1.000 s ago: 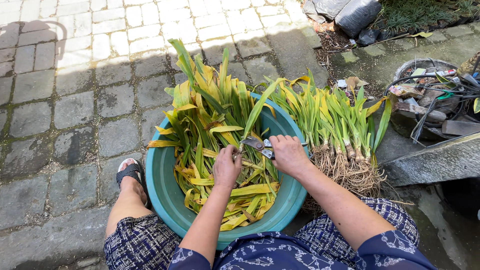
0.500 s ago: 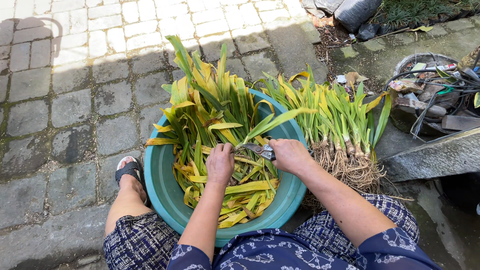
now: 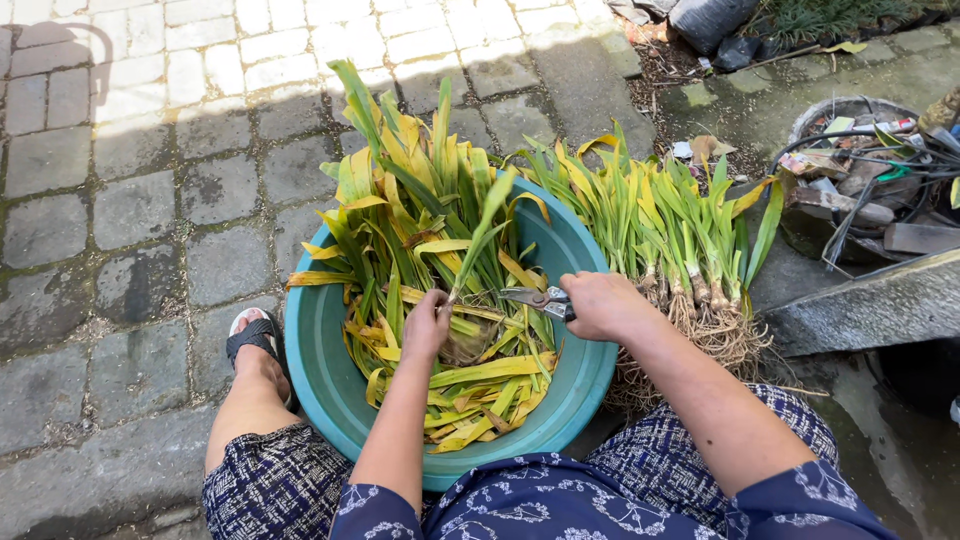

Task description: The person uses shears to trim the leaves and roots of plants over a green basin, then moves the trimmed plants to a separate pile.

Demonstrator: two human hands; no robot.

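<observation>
Paving (image 3: 150, 200): one basin (image 3: 320, 370), two hands

Over the teal basin (image 3: 320, 370), the left hand (image 3: 428, 325) now lifts one green leaf (image 3: 485, 235) upright from the pile, while the right hand (image 3: 600, 305) draws the shears (image 3: 535, 298) slightly back toward the basin's right rim.

We see a teal plastic basin (image 3: 330, 370) heaped with yellow and green cut leaves (image 3: 430, 230). The bundled plants (image 3: 680, 230) beside it are green with tan roots. Our clothing (image 3: 600, 500) is navy with a white floral print; the paving stones (image 3: 120, 200) are grey.
</observation>
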